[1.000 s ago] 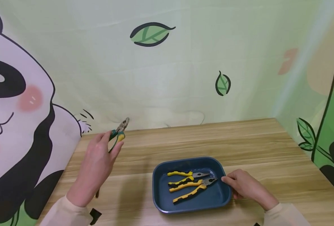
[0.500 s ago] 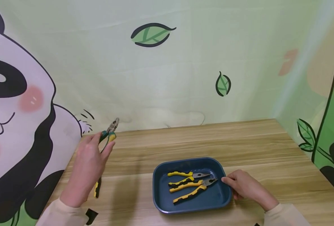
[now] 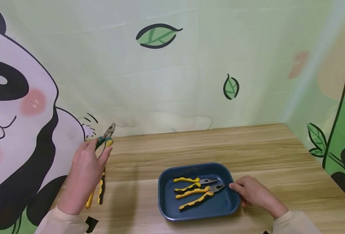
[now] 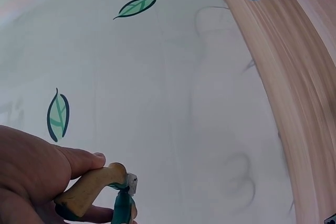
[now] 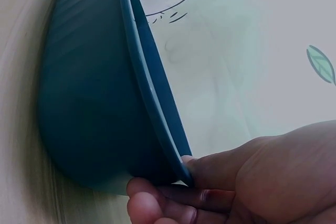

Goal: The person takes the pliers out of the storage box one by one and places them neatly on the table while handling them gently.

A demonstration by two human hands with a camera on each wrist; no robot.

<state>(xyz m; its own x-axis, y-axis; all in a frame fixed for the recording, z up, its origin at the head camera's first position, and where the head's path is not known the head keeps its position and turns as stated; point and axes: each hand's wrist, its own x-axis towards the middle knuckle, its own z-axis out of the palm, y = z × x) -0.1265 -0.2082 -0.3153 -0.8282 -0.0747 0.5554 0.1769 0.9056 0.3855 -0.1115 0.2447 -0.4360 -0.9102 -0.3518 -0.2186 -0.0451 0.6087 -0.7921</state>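
Raised over the left part of the table, my left hand [image 3: 84,169] grips a pair of pliers [image 3: 109,130] with green and yellow handles, metal nose pointing up. The left wrist view shows thumb and fingers around a yellow-green handle [image 4: 86,190]. My right hand [image 3: 255,194] pinches the right rim of a dark blue tray [image 3: 200,217], thumb on the rim and fingers under it on the outer wall [image 5: 94,93]. Inside the tray lie long-nose pliers [image 3: 194,186] and combination pliers [image 3: 197,196], both with yellow and black handles.
Beyond my left hand, yellow and black handles [image 3: 101,191] of more pliers lie on the wooden table [image 3: 149,152], their upper part hidden by the hand. A printed fabric backdrop [image 3: 187,97] with a panda [image 3: 43,156] stands behind and beside the table.
My left hand has moved left with the green and yellow pliers, uncovering the yellow and black handles on the table. The right hand and the tray have stayed in place.
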